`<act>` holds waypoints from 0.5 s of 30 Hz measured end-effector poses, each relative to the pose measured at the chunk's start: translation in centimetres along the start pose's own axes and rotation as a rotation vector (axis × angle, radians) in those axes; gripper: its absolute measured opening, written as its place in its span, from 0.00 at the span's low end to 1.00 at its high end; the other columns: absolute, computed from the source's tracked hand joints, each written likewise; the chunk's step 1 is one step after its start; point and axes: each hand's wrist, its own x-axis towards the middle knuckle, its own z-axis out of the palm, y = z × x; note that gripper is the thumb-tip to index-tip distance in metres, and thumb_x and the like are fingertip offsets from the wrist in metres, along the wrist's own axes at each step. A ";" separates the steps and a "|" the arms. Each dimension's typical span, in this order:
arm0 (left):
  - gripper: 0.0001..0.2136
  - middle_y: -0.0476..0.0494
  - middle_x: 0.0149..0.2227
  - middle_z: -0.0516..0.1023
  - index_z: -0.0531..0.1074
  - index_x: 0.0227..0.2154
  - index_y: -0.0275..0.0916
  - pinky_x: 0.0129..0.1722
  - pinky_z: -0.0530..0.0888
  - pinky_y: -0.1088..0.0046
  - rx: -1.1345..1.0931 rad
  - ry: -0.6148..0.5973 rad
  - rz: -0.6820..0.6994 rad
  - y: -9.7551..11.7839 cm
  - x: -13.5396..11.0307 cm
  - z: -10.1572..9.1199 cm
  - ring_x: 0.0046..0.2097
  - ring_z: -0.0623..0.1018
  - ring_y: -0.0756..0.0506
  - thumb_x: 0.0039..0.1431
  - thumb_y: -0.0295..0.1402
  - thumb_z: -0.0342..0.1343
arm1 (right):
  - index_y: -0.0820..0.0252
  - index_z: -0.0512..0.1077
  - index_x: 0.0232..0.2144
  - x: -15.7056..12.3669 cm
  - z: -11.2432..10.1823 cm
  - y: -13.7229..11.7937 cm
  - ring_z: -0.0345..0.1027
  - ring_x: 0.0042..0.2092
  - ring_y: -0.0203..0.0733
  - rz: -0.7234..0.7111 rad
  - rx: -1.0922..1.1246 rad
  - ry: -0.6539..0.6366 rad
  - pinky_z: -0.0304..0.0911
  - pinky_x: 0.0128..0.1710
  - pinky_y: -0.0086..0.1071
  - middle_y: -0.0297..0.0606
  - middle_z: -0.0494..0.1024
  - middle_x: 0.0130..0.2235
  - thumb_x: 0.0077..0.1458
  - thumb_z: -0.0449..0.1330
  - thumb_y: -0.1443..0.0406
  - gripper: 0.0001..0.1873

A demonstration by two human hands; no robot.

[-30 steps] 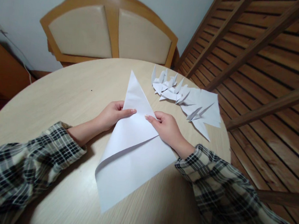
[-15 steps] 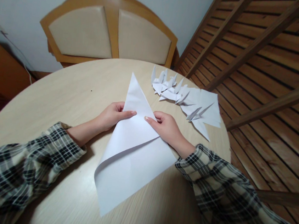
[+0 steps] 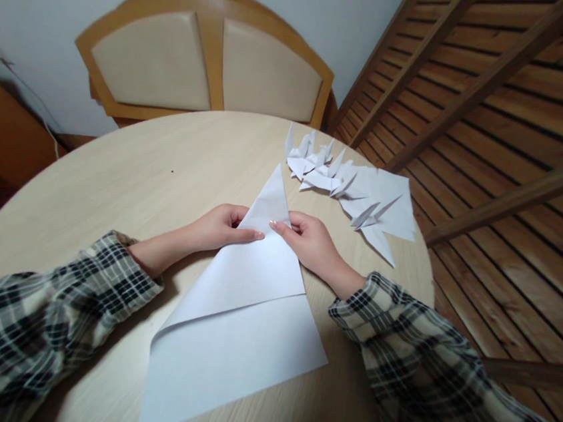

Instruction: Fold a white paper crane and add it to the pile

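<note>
A large white sheet of paper [image 3: 232, 340] lies on the round wooden table [image 3: 129, 175], folded over into a triangle whose tip points away from me. My left hand [image 3: 222, 228] pinches the folded flap near its tip from the left side, thumb on top. My right hand [image 3: 308, 241] grips the same tip from the right, fingers curled under the paper. Both hands meet almost thumb to thumb at the upper part of the triangle. The lower edge of the sheet sticks out below the flap toward me.
Several folded white paper cranes [image 3: 316, 164] and loose white sheets [image 3: 387, 205] lie at the table's far right. A wooden chair with beige padding [image 3: 206, 62] stands behind the table. A wooden slatted floor [image 3: 518, 162] shows to the right of the table edge.
The paper has turned and flattened: its tip dropped lower and nearer the hands, and the bottom corner swung left. Both hands slid closer together near the tip.
</note>
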 end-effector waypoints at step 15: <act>0.18 0.53 0.18 0.60 0.64 0.18 0.38 0.18 0.58 0.77 -0.084 0.343 0.151 0.2 0.1 0.6 0.21 0.58 0.53 0.56 0.45 0.56 | 0.65 0.75 0.32 -0.1 0.0 -0.4 0.62 0.29 0.35 0.066 0.030 -0.163 0.53 0.25 0.27 0.37 0.74 0.29 0.56 0.58 0.54 0.18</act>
